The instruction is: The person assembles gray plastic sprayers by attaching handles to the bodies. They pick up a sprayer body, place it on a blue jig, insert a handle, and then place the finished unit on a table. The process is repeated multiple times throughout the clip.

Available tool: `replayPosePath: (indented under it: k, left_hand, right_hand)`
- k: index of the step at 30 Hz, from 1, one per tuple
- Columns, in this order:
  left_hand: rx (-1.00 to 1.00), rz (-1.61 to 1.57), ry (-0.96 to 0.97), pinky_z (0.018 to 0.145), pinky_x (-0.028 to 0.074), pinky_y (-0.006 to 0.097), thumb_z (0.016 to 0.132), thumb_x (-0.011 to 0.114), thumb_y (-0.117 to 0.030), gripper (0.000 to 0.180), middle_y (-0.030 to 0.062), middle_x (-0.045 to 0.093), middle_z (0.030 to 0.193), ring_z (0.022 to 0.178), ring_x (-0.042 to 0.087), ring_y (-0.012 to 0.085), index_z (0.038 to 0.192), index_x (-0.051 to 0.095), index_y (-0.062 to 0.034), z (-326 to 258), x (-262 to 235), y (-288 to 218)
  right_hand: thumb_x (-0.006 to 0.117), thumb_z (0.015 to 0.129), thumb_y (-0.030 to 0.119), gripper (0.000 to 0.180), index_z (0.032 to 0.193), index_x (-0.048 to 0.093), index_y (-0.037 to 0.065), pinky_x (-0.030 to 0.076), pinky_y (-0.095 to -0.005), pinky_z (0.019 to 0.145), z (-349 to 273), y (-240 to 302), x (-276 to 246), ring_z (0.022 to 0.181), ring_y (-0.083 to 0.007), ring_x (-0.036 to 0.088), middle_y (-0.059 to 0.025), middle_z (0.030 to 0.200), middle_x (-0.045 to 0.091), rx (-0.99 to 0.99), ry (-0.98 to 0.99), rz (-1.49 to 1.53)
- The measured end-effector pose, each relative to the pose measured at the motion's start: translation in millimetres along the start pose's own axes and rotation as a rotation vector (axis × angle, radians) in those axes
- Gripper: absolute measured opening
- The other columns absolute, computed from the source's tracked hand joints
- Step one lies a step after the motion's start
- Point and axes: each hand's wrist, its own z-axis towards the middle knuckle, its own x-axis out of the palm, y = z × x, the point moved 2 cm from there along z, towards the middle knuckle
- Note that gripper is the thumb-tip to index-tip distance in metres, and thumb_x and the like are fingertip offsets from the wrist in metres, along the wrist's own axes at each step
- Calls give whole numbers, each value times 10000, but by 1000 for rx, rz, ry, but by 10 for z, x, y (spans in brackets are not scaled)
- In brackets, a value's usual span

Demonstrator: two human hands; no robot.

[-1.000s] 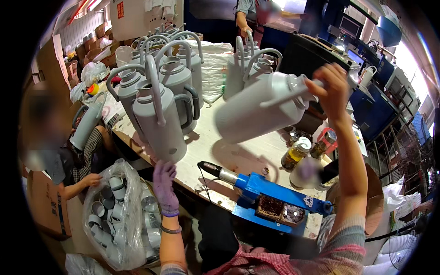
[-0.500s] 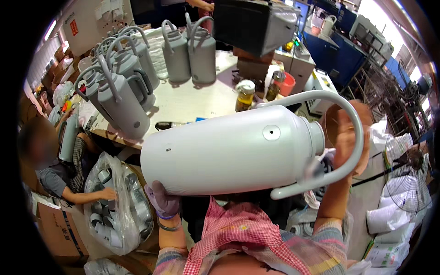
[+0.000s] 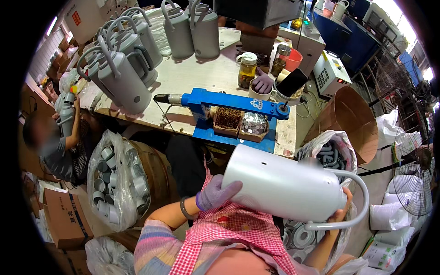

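A large pale grey thermos jug body (image 3: 284,183) lies sideways in front of my apron, with its base to the left and its neck to the right. My left hand (image 3: 217,192), in a thin purple-grey glove, is closed around the edge of the base. At the neck end, my bare right hand (image 3: 340,211) grips the jug, its fingers partly hidden behind it. The curved grey handle (image 3: 365,195) loops out past that hand. A small dark hole shows on the jug's upper side. Just beyond the jug stands a blue bench fixture (image 3: 229,101) on the table edge.
Small boxes of screws (image 3: 227,120) and washers (image 3: 254,123) sit at the fixture. Several finished-looking jugs (image 3: 121,82) stand on the white table (image 3: 183,82). Bags of grey parts (image 3: 117,183) and dark handles (image 3: 327,156) flank me. A co-worker (image 3: 59,146) sits at left.
The jug has come down and to the right, toward my body, uncovering the blue fixture. My right hand has moved from beside the handle to the neck end. The co-worker has raised another jug.
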Motion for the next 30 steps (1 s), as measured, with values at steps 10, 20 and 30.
replayPosePath:
  k: [10, 20, 30]
  left_hand:
    - [-175, 946, 37, 991, 455, 453, 910, 604, -408, 439, 191, 634, 1212, 1128, 586, 392, 1257, 634, -141, 2055, -1065, 1192]
    - [-30, 901, -201, 925, 487, 442, 888, 654, -344, 397, 170, 680, 1139, 1042, 637, 335, 1181, 671, -76, 1901, -1119, 1461]
    - [-178, 821, -291, 808, 514, 457, 867, 689, -353, 352, 174, 707, 952, 879, 672, 341, 1024, 723, -40, 1828, -1146, 1314]
  right_hand:
    - [489, 980, 447, 453, 1277, 561, 113, 500, -410, 945, -38, -652, -638, 1089, -216, 603, -64, 1188, 619, 328, -606, 769]
    - [460, 975, 447, 461, 1229, 570, 79, 506, -413, 916, 60, -1488, -580, 1070, -209, 608, -65, 1152, 631, 496, -843, 874]
    - [467, 973, 442, 457, 1221, 572, 72, 510, -406, 911, 311, -1511, -366, 1060, -210, 613, -68, 1146, 634, 505, -802, 857]
